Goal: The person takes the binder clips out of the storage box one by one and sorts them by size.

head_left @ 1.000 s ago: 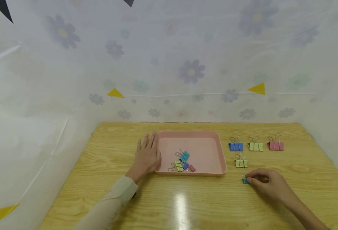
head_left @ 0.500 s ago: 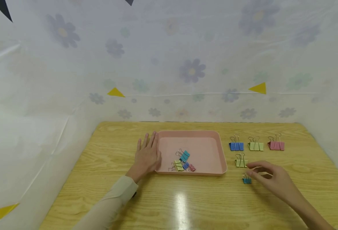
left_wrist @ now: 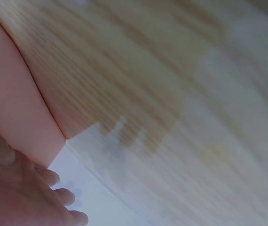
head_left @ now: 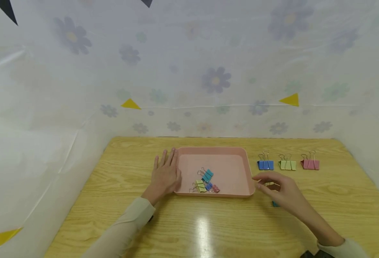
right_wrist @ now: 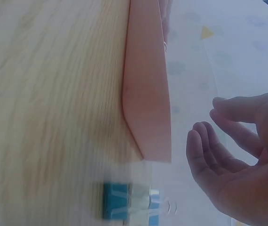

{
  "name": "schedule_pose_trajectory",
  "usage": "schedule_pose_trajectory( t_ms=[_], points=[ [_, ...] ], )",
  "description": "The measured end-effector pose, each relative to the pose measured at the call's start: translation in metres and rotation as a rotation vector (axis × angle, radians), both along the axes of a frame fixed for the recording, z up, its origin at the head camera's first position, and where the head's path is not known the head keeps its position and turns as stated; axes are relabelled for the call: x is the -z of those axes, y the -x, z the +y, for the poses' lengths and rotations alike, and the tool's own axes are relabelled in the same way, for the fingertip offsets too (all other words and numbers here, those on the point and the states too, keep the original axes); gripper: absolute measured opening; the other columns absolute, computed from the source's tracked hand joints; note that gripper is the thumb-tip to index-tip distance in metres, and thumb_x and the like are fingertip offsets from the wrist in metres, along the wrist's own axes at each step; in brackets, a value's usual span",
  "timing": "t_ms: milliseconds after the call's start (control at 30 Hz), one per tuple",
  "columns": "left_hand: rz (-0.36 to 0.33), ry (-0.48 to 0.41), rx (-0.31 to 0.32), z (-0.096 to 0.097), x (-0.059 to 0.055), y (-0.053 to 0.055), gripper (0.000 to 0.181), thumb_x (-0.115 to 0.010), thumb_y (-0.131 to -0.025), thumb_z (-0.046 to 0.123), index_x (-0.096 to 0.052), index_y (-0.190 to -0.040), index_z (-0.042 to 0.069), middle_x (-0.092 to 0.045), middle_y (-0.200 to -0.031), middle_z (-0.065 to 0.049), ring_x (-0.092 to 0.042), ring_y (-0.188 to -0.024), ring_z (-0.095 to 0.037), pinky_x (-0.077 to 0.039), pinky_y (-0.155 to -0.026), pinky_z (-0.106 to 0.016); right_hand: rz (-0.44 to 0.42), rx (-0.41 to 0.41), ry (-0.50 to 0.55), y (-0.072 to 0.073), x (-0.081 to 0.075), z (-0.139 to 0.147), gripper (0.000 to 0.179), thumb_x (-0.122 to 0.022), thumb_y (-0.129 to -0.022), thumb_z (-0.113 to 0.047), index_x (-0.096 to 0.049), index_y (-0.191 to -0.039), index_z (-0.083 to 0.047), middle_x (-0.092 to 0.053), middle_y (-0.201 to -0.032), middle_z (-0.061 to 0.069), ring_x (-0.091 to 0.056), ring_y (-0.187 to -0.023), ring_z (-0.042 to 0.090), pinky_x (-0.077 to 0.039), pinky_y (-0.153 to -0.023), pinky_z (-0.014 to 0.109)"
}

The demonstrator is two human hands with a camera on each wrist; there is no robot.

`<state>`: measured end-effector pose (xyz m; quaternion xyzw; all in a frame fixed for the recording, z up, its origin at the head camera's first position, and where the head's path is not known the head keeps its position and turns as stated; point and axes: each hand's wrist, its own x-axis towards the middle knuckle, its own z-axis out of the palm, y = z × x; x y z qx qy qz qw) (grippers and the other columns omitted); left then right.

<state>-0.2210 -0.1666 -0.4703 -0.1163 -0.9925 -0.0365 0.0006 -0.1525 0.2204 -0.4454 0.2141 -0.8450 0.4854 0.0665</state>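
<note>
Over on the left, a flowered curtain (head_left: 31,118) drops beside the table (head_left: 121,179), with a yellow triangle (head_left: 0,240) low on it. A person's left arm comes in wearing a light sleeve (head_left: 128,220). The left hand (head_left: 164,178) lies along the left edge of the pink tray (head_left: 231,165), fingers straight and slightly spread, touching the rim and closed around nothing that I can see.

Inside the tray, small clips cluster toward the near wall: a lime clip (head_left: 200,186), a tilted teal clip (head_left: 208,175) a little farther back, then a small blue clip (head_left: 209,186) and a pink clip (head_left: 216,188), silver handles jumbled at the left.

By the tray's right edge, the right hand (head_left: 284,190) hangs above the table, fingers bent, a moderate gap between thumb and fingertips, holding nothing. It covers most of another lime clip (head_left: 269,184), which shows in glimpses between the fingers, and part of a tiny teal clip (head_left: 275,204), which sits on the table nearer the person.

Farther back, three bigger clips stand in a row, well spaced: a large blue clip (head_left: 265,165), a large lime clip (head_left: 287,165) and, at the right end, a red clip (head_left: 310,165).
</note>
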Motion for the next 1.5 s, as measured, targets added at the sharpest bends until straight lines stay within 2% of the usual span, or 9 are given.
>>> schedule_pose_trajectory(
  t_ms=[200,333,467,767,833,1000,1100,1333,1500],
  points=[
    [0.003,0.002,-0.01,-0.001,0.005,0.001,0.064,-0.028,-0.109,0.03,-0.007,-0.166,0.008,-0.01,-0.172,-0.008,-0.008,-0.157,-0.034,-0.008,-0.124,-0.058,0.017,-0.054,0.026,0.015,0.002,-0.033,0.022,-0.073,-0.094,-0.003,-0.075,-0.115,-0.009,-0.072,-0.105,0.012,-0.069,-0.088,0.012,-0.061,-0.072,0.03],
    [0.009,-0.012,-0.008,-0.001,0.004,-0.001,0.064,-0.029,-0.109,0.029,-0.01,-0.166,0.007,-0.012,-0.172,-0.009,-0.009,-0.157,-0.035,-0.009,-0.123,-0.059,0.029,-0.062,0.025,0.023,0.006,-0.05,0.021,-0.072,-0.095,-0.005,-0.076,-0.114,-0.013,-0.072,-0.106,0.011,-0.069,-0.088,0.015,-0.061,-0.073,0.03],
    [0.014,-0.024,-0.004,0.0,0.003,0.0,0.063,-0.03,-0.109,0.028,-0.011,-0.166,0.007,-0.013,-0.172,-0.008,-0.009,-0.157,-0.035,-0.008,-0.123,-0.059,0.046,-0.07,0.015,0.032,0.01,-0.06,0.024,-0.072,-0.095,-0.004,-0.074,-0.118,-0.01,-0.072,-0.109,0.014,-0.071,-0.091,0.019,-0.061,-0.074,0.031],
    [0.008,-0.02,-0.01,0.0,0.0,0.0,0.063,-0.029,-0.109,0.028,-0.01,-0.166,0.008,-0.012,-0.172,-0.008,-0.009,-0.157,-0.034,-0.007,-0.123,-0.059,-0.076,-0.132,0.031,0.048,0.021,-0.086,0.034,-0.073,-0.094,-0.003,-0.068,-0.128,-0.003,-0.066,-0.119,0.02,-0.068,-0.1,0.029,-0.059,-0.084,0.042],
    [0.005,-0.015,-0.01,0.001,-0.001,-0.001,0.064,-0.03,-0.109,0.028,-0.009,-0.166,0.008,-0.012,-0.172,-0.008,-0.009,-0.157,-0.034,-0.007,-0.124,-0.059,-0.079,-0.147,0.036,0.05,0.025,-0.092,0.037,-0.073,-0.094,-0.002,-0.066,-0.13,0.0,-0.065,-0.118,0.022,-0.067,-0.101,0.033,-0.058,-0.085,0.046],
    [0.003,-0.001,-0.008,0.002,-0.002,-0.001,0.064,-0.031,-0.109,0.028,-0.009,-0.166,0.008,-0.012,-0.172,-0.008,-0.009,-0.157,-0.034,-0.009,-0.124,-0.058,-0.063,-0.132,0.023,0.054,0.029,-0.103,0.041,-0.074,-0.092,0.0,-0.063,-0.131,0.002,-0.065,-0.116,0.022,-0.066,-0.101,0.036,-0.059,-0.084,0.047],
    [0.006,0.004,-0.009,0.002,0.0,0.001,0.064,-0.03,-0.109,0.028,-0.01,-0.166,0.007,-0.013,-0.172,-0.008,-0.01,-0.157,-0.034,-0.01,-0.123,-0.059,-0.073,-0.126,0.02,0.058,0.032,-0.108,0.043,-0.074,-0.092,0.001,-0.062,-0.133,0.001,-0.065,-0.117,0.022,-0.066,-0.102,0.035,-0.058,-0.086,0.047],
    [-0.017,0.021,-0.021,0.002,-0.001,0.001,0.064,-0.029,-0.109,0.03,-0.008,-0.166,0.009,-0.009,-0.172,-0.006,-0.007,-0.158,-0.033,-0.006,-0.124,-0.058,-0.202,-0.127,0.011,0.064,0.037,-0.12,0.048,-0.071,-0.092,-0.001,-0.059,-0.139,-0.004,-0.064,-0.122,0.015,-0.064,-0.105,0.027,-0.056,-0.089,0.045],
    [-0.023,0.035,-0.022,0.004,-0.002,0.001,0.064,-0.028,-0.109,0.03,-0.006,-0.166,0.009,-0.008,-0.173,-0.006,-0.006,-0.158,-0.032,-0.005,-0.124,-0.057,-0.244,-0.114,-0.021,0.067,0.039,-0.123,0.045,-0.07,-0.092,-0.003,-0.062,-0.136,-0.008,-0.064,-0.121,0.01,-0.063,-0.102,0.023,-0.055,-0.088,0.042]
  ],
)
